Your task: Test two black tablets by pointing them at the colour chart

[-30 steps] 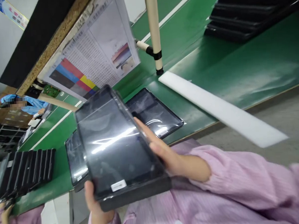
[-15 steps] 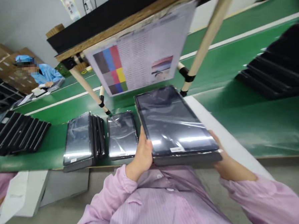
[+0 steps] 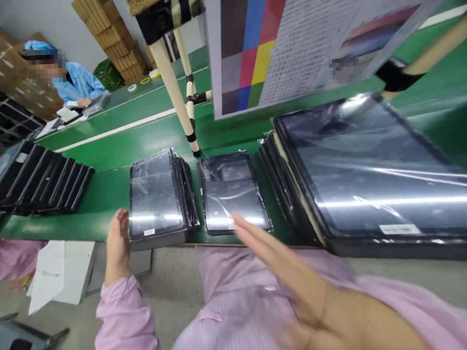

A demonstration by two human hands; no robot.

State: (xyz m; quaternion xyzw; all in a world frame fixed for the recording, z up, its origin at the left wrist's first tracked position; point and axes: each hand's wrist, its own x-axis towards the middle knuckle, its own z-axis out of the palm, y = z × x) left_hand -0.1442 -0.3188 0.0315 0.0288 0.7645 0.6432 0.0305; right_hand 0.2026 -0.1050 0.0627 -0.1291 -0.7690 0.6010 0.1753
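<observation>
My left hand (image 3: 117, 244) is open, fingers straight, at the left side of a leaning stack of black tablets (image 3: 156, 197) wrapped in clear film on the green table. My right hand (image 3: 289, 274) is open and blurred by motion, its fingers stretched toward a single tablet (image 3: 230, 191) lying flat. At the right, a large stack of tablets (image 3: 374, 167) rests tilted at the table's front edge, with no hand on it.
A colour chart sheet (image 3: 289, 36) hangs above the green table (image 3: 105, 192) on cream poles (image 3: 174, 89). Another row of black tablets (image 3: 38, 180) lies at the left. White sheets (image 3: 54, 270) sit below the edge. A person in blue (image 3: 72, 81) works at the far left.
Both hands have let go of the tablet stack, which now rests at the right. My left hand moved to the left stack; my right hand reaches forward. The camera view swung left.
</observation>
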